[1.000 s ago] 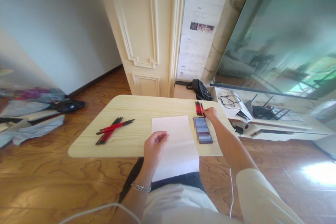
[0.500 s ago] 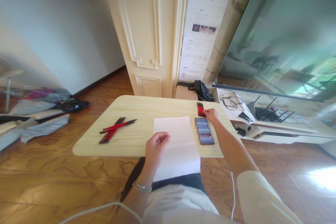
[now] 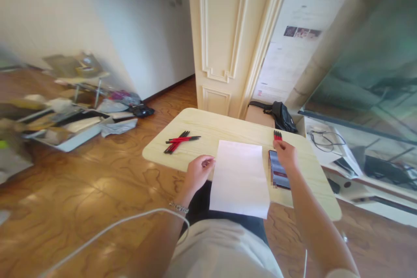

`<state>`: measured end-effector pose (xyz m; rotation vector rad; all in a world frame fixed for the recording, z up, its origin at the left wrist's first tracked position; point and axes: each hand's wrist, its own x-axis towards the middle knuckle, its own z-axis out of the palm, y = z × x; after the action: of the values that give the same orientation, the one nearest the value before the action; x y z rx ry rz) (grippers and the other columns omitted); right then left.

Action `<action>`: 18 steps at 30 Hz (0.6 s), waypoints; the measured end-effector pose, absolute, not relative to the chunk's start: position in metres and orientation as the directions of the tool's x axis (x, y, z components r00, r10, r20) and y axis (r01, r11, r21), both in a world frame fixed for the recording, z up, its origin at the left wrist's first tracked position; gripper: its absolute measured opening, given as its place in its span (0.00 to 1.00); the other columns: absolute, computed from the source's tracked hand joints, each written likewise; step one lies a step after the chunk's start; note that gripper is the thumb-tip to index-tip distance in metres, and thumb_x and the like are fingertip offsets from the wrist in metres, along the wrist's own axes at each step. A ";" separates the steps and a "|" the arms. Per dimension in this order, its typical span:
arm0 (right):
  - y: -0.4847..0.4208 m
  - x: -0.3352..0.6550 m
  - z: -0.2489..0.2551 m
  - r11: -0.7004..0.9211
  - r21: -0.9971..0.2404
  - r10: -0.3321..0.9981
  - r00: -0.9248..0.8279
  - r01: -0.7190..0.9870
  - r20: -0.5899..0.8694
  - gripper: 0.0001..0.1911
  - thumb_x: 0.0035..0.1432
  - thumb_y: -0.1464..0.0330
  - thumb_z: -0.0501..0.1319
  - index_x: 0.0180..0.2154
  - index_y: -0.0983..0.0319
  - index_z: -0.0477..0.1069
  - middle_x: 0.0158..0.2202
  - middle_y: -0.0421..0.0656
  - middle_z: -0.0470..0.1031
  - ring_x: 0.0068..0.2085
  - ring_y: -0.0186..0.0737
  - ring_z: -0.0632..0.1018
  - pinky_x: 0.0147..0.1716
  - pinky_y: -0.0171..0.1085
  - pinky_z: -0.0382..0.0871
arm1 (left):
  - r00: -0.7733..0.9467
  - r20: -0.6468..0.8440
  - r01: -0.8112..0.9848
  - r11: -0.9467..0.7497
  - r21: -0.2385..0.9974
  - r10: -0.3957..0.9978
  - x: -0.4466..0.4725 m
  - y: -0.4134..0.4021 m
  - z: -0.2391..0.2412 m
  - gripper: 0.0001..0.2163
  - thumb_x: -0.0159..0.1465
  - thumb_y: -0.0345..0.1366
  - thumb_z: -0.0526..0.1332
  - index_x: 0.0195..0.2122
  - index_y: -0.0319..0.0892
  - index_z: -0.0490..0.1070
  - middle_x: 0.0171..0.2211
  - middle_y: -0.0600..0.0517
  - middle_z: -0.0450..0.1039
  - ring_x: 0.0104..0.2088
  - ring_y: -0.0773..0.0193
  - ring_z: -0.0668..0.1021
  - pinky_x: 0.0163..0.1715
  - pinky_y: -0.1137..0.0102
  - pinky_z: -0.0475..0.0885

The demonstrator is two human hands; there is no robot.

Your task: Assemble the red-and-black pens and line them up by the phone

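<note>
My left hand (image 3: 200,171) hovers by the left edge of a blank white sheet of paper (image 3: 239,178), thumb and fingertips drawn together, nothing visible between them. On the right of the table, my right hand (image 3: 286,154) has its fingers closed at the lower end of a row of red pens (image 3: 277,135) with black tips; it hides their lower parts. Just below that hand lies a phone (image 3: 279,173), its screen lit and partly blurred out. Several more red-and-black pens (image 3: 178,141) lie in a crossed pile on the table's left side.
The pale wooden table (image 3: 208,124) has rounded corners. Behind it, a black bag (image 3: 283,115) rests near a low white cabinet (image 3: 368,200) with cables. A white cable (image 3: 107,230) crosses my left forearm. Boxes and bags (image 3: 74,126) clutter the floor at left.
The view has swung left, so the table appears further right. My right hand has shifted over the lower part of the pen row. My left hand now sits beside the paper's left edge.
</note>
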<state>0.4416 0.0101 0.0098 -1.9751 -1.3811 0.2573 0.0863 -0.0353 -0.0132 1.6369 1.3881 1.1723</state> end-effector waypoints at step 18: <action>-0.087 0.316 -0.013 0.206 -0.494 0.894 0.043 0.845 0.447 0.16 0.61 0.61 0.54 0.40 0.59 0.77 0.42 0.47 0.76 0.42 0.47 0.73 0.45 0.46 0.65 | 0.097 0.199 0.976 -0.132 0.172 0.975 -0.020 0.053 0.023 0.09 0.61 0.37 0.58 0.35 0.40 0.76 0.36 0.42 0.70 0.41 0.54 0.73 0.40 0.66 0.67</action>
<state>0.3162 -0.0870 -0.0132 -1.6259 -1.7859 0.0890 -0.0196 0.0533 0.0226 2.3297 2.0717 0.4167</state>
